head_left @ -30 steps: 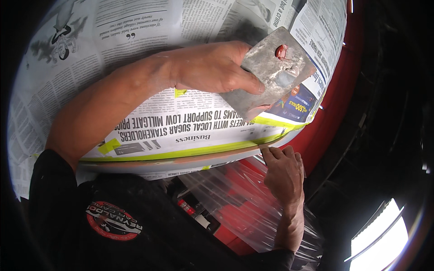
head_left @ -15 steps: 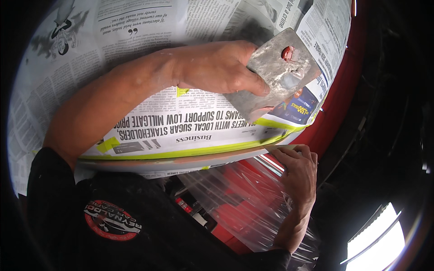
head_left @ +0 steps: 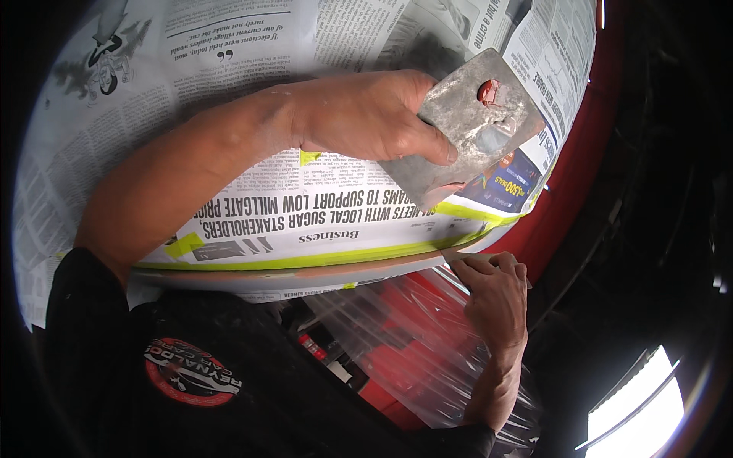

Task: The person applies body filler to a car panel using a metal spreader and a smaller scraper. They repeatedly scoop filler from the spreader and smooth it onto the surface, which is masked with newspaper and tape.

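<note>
The left hand [head_left: 374, 114] holds a grey metal plate [head_left: 467, 122]. Its thumb presses flat on the upper face near one edge; the other fingers pass beneath the plate and are hidden, so their spacing cannot be told. The plate extends rightward from the thumb. A red blob [head_left: 487, 92] sits on it above and to the right of the thumb tip; a pale smear [head_left: 492, 139] lies directly right of that tip.

The right hand [head_left: 496, 301] is positioned below the plate. Its fingers are bent and close together, gripping a thin flat piece [head_left: 467, 255] that shows along the fingertips. The right thumb is hidden. The piece is at the edge of a curved strip [head_left: 336, 272], which runs leftward from the right fingertips; firm contact cannot be confirmed.

Yellow tape [head_left: 229, 266] borders the strip on its far side, above and left of the right fingertips. Newspaper [head_left: 229, 46] covers the surface beyond the tape and lies beneath the left hand. Clear plastic [head_left: 397, 328] hangs left of the right fingers and wrist. A red panel [head_left: 561, 214] is located to the upper right of the right fingers.
</note>
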Demonstrator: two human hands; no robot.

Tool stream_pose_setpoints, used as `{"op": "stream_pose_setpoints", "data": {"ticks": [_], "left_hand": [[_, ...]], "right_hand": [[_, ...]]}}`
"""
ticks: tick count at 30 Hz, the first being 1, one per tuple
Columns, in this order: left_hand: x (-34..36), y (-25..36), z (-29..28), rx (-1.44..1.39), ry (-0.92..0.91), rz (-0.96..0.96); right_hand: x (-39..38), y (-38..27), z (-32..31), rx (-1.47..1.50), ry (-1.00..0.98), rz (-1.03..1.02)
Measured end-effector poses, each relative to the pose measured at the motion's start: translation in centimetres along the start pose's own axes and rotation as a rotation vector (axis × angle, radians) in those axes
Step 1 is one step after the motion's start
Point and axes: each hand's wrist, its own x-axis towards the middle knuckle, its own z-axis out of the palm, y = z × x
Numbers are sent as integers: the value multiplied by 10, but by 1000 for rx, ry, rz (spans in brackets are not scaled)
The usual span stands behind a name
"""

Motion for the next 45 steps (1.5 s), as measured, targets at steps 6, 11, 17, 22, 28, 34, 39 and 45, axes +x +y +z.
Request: {"op": "stream_pose_setpoints", "data": {"ticks": [6, 11, 17, 22, 28, 34, 39, 45], "left_hand": [[-2, -3, -1, 33, 39, -14], [-4, -1, 0, 57, 52, -15], [-1, 0, 1, 9, 29, -26], [-2, -4, -1, 9, 42, -15], [-1, -5, 1, -27, 28, -11], [-2, -4, 0, -24, 10, 1], [-3, 1, 1, 57, 69, -66], [-3, 1, 0, 41, 60, -99]], "right_hand": [[7, 23, -17, 84, -4, 16], [12, 20, -1, 76, 29, 18], [5, 8, -6, 98, -7, 57], [13, 11, 3, 116, 19, 15], [7, 4, -1, 109, 0, 0], [1, 17, -13, 108, 48, 38], [-1, 8, -2, 154, 45, 50], [-10, 6, -2, 140, 31, 30]]}}
